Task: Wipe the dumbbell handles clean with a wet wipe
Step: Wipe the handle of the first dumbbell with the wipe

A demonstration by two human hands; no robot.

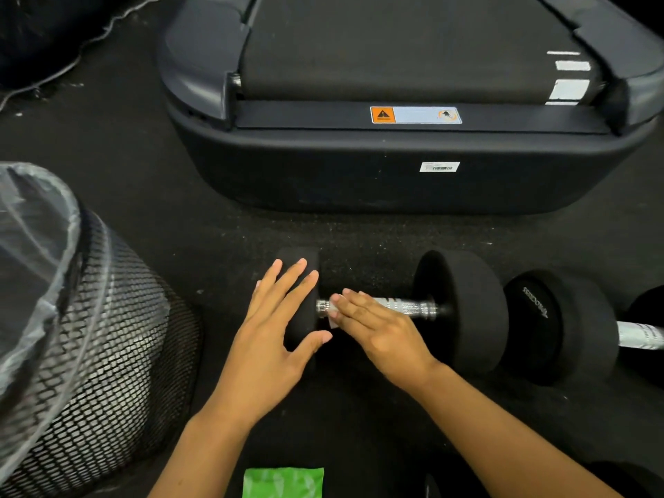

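A black dumbbell point(463, 310) with a chrome handle point(406, 306) lies on the dark floor in front of me. My left hand point(276, 336) rests with straight fingers on its left weight head point(305, 260). My right hand point(381, 328) lies flat over the left part of the handle and presses a white wet wipe point(333, 314) against it; only a corner of the wipe shows under the fingers. A second black dumbbell point(560, 325) lies to the right, its chrome handle point(639, 334) running off the frame edge.
A black treadmill base point(395, 167) fills the space just behind the dumbbells. A mesh waste bin point(107, 336) with a clear plastic liner stands at the left. A green wipe packet point(284, 483) lies at the bottom edge between my forearms.
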